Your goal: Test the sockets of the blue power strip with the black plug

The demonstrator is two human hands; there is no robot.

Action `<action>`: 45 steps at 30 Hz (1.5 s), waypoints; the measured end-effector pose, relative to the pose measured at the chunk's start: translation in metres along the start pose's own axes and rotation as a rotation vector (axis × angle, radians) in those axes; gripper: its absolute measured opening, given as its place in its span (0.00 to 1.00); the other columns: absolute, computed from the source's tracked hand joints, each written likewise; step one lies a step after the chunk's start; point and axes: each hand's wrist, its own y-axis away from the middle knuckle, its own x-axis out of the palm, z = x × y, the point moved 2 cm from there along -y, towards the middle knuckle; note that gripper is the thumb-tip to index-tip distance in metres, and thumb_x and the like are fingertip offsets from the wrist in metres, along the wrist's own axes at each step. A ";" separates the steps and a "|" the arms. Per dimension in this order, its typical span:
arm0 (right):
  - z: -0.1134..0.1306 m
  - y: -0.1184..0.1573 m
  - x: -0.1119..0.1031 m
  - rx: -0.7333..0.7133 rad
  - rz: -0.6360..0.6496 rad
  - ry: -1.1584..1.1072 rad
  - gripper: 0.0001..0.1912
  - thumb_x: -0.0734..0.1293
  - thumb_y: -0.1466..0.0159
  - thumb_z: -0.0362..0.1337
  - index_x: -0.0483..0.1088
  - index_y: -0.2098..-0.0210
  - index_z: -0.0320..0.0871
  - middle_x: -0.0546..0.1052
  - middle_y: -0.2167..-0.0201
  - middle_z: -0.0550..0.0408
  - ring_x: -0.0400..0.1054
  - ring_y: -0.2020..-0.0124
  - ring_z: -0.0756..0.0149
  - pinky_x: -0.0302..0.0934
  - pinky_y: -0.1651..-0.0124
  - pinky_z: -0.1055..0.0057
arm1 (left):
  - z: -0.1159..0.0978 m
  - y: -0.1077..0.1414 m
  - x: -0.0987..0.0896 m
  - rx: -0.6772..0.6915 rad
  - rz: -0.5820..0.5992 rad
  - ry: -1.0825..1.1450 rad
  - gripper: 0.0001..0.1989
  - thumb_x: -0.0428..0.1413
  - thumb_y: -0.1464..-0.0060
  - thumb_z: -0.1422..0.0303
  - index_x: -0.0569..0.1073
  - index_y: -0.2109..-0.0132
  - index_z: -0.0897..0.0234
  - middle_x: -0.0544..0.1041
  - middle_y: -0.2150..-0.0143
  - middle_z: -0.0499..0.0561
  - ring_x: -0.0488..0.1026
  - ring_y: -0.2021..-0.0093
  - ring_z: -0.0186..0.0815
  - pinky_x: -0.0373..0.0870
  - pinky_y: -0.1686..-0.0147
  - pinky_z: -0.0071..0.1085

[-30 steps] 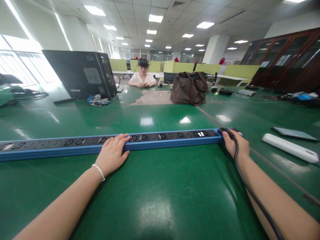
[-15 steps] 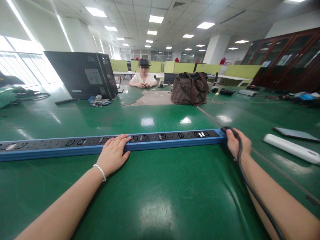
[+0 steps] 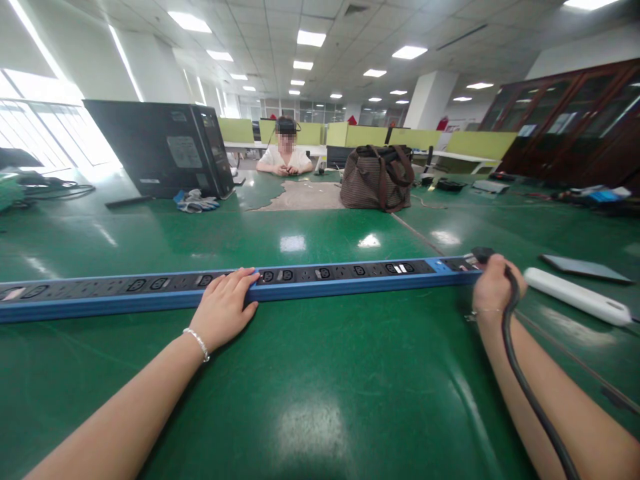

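Observation:
A long blue power strip point(image 3: 340, 289) with a row of black sockets lies across the green table and runs out of view at the left. Across its middle rests my left hand point(image 3: 227, 300), fingers stretched over the sockets and thumb apart at the near side. At the strip's right end, my right hand point(image 3: 497, 290) is closed on a black plug point(image 3: 483, 254) with a thick black cable point(image 3: 510, 347), which hangs over my forearm. The plug is tilted above the end sockets, its prongs blurred. My right fingers partly hide the strip's end.
A white bar-shaped device point(image 3: 577, 295) and a flat dark tablet-like object point(image 3: 585, 268) lie at right. Farther back are a black computer case point(image 3: 155, 150), gloves point(image 3: 196, 201) and a brown bag point(image 3: 375, 179). A person point(image 3: 285, 157) sits across the table point(image 3: 300, 387).
My right hand has moved right with the plug, uncovering part of the strip's end sockets. My left hand stays on the strip.

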 end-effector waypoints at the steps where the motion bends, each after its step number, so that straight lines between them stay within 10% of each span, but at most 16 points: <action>1: 0.000 -0.001 -0.002 0.024 -0.044 -0.006 0.28 0.52 0.38 0.49 0.71 0.59 0.32 0.76 0.62 0.41 0.69 0.59 0.54 0.61 0.54 0.61 | 0.000 0.000 0.000 0.001 -0.001 -0.001 0.25 0.49 0.49 0.64 0.62 0.43 0.59 0.66 0.40 0.53 0.61 0.40 0.42 0.54 0.41 0.43; 4: 0.009 0.004 -0.004 -0.008 -0.086 -0.025 0.25 0.56 0.40 0.47 0.72 0.58 0.33 0.76 0.62 0.41 0.70 0.61 0.57 0.62 0.56 0.66 | 0.001 0.000 0.001 0.004 -0.006 -0.002 0.25 0.49 0.49 0.64 0.62 0.43 0.58 0.65 0.40 0.53 0.61 0.40 0.42 0.53 0.41 0.43; 15: 0.043 0.034 0.012 -0.316 0.365 0.166 0.20 0.58 0.40 0.47 0.71 0.54 0.48 0.76 0.59 0.51 0.69 0.57 0.56 0.62 0.53 0.61 | 0.000 0.000 0.000 0.015 -0.001 -0.029 0.24 0.49 0.48 0.64 0.62 0.43 0.60 0.65 0.40 0.53 0.61 0.40 0.42 0.53 0.41 0.42; 45: 0.051 0.036 0.005 -0.357 0.396 0.430 0.23 0.58 0.39 0.47 0.70 0.49 0.47 0.78 0.64 0.47 0.72 0.66 0.56 0.63 0.66 0.65 | 0.000 0.000 0.000 0.021 -0.006 -0.060 0.24 0.49 0.48 0.64 0.62 0.43 0.62 0.66 0.40 0.53 0.61 0.41 0.42 0.54 0.42 0.42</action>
